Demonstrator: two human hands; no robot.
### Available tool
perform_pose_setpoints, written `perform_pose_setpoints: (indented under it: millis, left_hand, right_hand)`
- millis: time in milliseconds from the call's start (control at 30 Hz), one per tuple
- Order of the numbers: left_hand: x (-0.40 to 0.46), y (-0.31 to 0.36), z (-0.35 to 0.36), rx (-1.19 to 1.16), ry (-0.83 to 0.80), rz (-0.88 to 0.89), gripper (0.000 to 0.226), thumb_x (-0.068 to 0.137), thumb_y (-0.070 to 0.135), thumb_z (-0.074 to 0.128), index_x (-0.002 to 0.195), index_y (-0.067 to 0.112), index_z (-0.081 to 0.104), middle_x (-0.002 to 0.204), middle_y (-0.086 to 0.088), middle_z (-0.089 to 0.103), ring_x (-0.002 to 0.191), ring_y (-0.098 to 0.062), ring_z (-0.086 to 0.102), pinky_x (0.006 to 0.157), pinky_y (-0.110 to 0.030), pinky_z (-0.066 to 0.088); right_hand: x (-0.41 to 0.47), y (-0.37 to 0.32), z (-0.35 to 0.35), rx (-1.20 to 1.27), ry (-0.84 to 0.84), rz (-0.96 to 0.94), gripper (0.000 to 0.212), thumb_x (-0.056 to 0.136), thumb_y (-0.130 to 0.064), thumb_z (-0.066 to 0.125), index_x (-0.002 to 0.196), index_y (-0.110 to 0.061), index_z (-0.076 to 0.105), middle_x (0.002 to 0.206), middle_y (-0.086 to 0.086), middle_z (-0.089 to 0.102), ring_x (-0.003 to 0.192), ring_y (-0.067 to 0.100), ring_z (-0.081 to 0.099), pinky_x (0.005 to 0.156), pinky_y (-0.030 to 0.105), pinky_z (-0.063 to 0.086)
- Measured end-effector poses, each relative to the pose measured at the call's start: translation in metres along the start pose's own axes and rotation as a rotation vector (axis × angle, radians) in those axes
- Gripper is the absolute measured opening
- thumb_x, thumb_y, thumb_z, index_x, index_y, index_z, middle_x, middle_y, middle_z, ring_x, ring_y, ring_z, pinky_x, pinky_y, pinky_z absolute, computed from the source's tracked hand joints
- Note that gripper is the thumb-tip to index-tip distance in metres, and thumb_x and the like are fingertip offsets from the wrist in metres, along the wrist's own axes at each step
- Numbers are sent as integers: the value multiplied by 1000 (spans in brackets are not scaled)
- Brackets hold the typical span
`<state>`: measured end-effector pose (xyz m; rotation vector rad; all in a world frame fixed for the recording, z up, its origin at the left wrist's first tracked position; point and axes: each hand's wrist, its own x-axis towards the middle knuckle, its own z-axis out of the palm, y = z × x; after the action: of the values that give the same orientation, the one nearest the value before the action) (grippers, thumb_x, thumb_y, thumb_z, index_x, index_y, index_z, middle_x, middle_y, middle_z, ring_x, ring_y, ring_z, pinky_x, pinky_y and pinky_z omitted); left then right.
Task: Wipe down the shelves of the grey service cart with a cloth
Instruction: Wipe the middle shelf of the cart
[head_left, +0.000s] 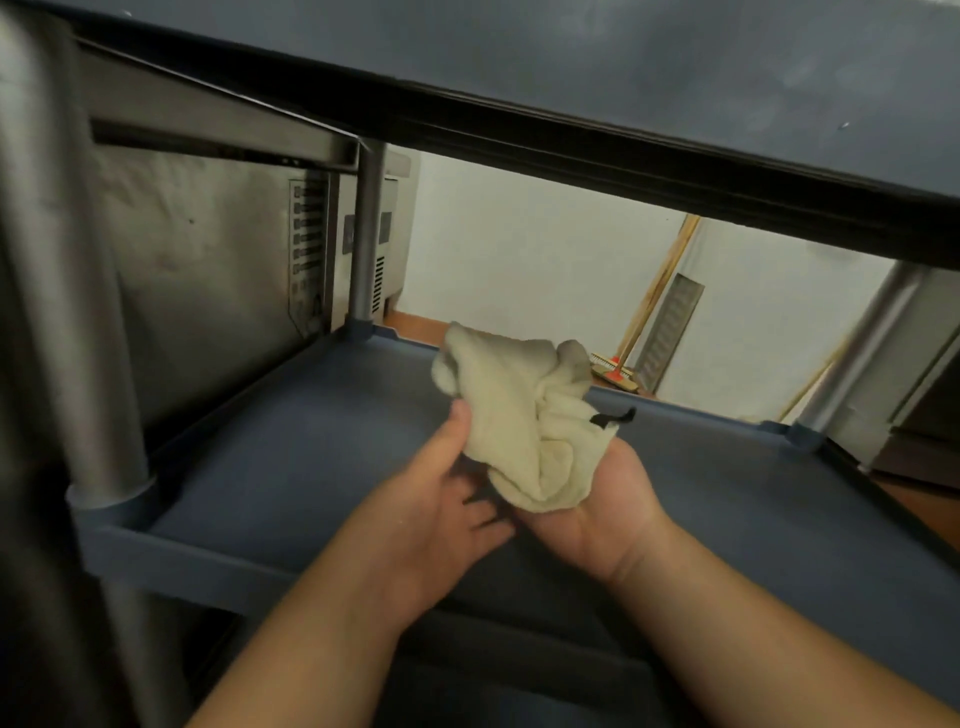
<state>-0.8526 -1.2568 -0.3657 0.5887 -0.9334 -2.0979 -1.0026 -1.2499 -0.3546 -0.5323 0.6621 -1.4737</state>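
I look in between two shelves of the grey service cart. Its middle shelf (291, 447) spreads out below, and the upper shelf (623, 62) hangs overhead. A crumpled cream cloth (524, 415) with a small black loop is held above the middle shelf by both hands. My right hand (602, 514) lies palm up under the cloth and cups its lower bunch. My left hand (441, 493) pinches the cloth's left edge with its thumb on top. The cloth does not touch the shelf.
Grey corner posts stand at the near left (67, 291), far left (368, 234) and far right (852, 358). A steel appliance (208, 270) is close on the left. Behind the cart, a broom (618, 371) and a grille lean against a white wall.
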Motion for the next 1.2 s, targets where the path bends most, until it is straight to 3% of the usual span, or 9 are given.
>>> perform_pose_setpoints:
  millis: [167, 300, 400, 500, 600, 767, 867, 1000, 1200]
  left_hand:
    - [4, -7, -2, -91, 70, 109, 39, 92, 38, 56, 126, 19, 59, 114, -10, 71, 103, -29, 69, 87, -48, 55]
    - [9, -13, -8, 11, 242, 255, 32, 90, 29, 62, 122, 28, 59, 108, -5, 73, 95, -27, 72, 82, -55, 56]
    - [15, -11, -7, 151, 350, 361, 40, 88, 21, 65, 124, 36, 56, 106, 3, 72, 92, -20, 72, 77, -48, 59]
    - [11, -19, 15, 524, 256, 445, 48, 88, 12, 60, 120, 46, 50, 111, 10, 67, 100, -11, 67, 82, -30, 57]
    - [12, -36, 20, 786, 69, 369, 59, 87, 14, 55, 140, 36, 38, 135, 9, 53, 119, -7, 55, 98, -28, 47]
    - [24, -36, -3, 495, -133, 249, 52, 70, 13, 59, 118, 32, 62, 133, 8, 60, 105, 6, 61, 86, -28, 51]
    - [23, -30, 10, 415, 33, 205, 57, 65, 11, 59, 116, 34, 66, 121, 13, 65, 115, 2, 54, 99, -36, 45]
    - [36, -28, 11, 444, 172, 276, 50, 90, -4, 49, 121, 33, 61, 123, 7, 63, 111, -2, 57, 103, -38, 44]
    - [41, -25, 5, 493, 209, 241, 55, 77, 6, 60, 122, 38, 60, 123, 9, 63, 115, -6, 56, 105, -40, 43]
  right_hand:
    - [-9, 14, -1, -267, -14, -16, 33, 108, -11, 30, 100, -12, 63, 79, 2, 77, 73, 16, 75, 63, 31, 60]
    - [1, 13, -7, -490, 121, -3, 46, 100, -47, 47, 127, -14, 65, 116, 9, 73, 110, 27, 68, 103, 46, 49]
    - [-2, 7, -10, -610, 177, -157, 42, 93, -52, 55, 127, -27, 62, 121, 3, 71, 112, 24, 67, 103, 48, 48]
    - [-14, 7, -4, -900, -32, -283, 47, 87, -50, 60, 132, -50, 47, 117, -23, 66, 115, 4, 62, 103, 32, 49]
    - [-17, 10, -1, -1154, -139, -376, 52, 97, -33, 62, 143, -41, 40, 115, -18, 65, 112, -6, 59, 95, 17, 49]
    - [4, -28, -60, -1248, 263, -456, 24, 94, -15, 58, 114, -27, 63, 109, -3, 72, 101, 11, 68, 92, 35, 54]
    - [0, -92, -115, -1408, 569, -440, 11, 92, -22, 59, 98, -28, 66, 102, -4, 72, 98, 16, 69, 89, 36, 55]
    - [-25, -168, -182, -1560, 946, -428, 22, 94, -24, 46, 101, -35, 63, 91, 0, 72, 87, 27, 71, 68, 31, 52]
    - [-9, -171, -224, -1865, 991, -117, 30, 87, -35, 43, 114, -41, 55, 87, -3, 70, 73, 22, 69, 71, 37, 58]
